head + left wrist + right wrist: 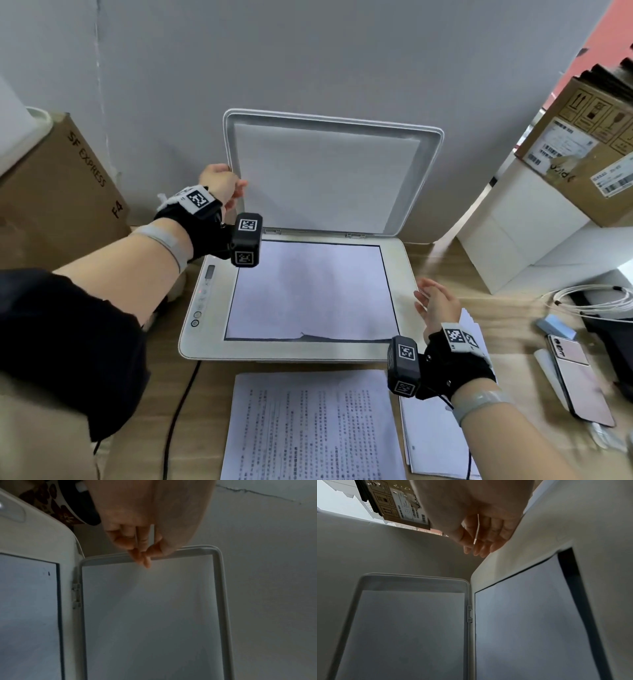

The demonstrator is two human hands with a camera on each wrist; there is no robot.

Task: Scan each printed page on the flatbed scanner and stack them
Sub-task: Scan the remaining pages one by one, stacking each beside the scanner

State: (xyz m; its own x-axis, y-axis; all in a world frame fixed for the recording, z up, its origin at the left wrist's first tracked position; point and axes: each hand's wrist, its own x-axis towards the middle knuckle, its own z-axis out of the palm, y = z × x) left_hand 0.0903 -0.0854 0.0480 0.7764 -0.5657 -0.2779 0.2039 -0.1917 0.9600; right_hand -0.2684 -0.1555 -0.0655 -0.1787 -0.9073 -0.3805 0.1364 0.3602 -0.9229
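Note:
The white flatbed scanner (191, 301) sits mid-table with its lid (329, 178) raised upright. A sheet (308, 291) lies blank side up on the glass, its front edge slightly lifted. My left hand (227, 186) pinches the lid's left edge (171, 553), fingers curled round the rim. My right hand (435, 301) hovers beside the scanner's right edge, fingers straight and holding nothing (481, 543). A printed page stack (308, 428) lies in front of the scanner. Another stack of sheets (435, 435), blank side up, lies under my right wrist.
A brown cardboard box (65, 192) stands at the left, white boxes (520, 233) and a labelled carton (582, 150) at the right. A phone (579, 377), a blue object (555, 325) and coiled white cable (596, 301) lie at the right. A black cable (178, 411) runs down the table front.

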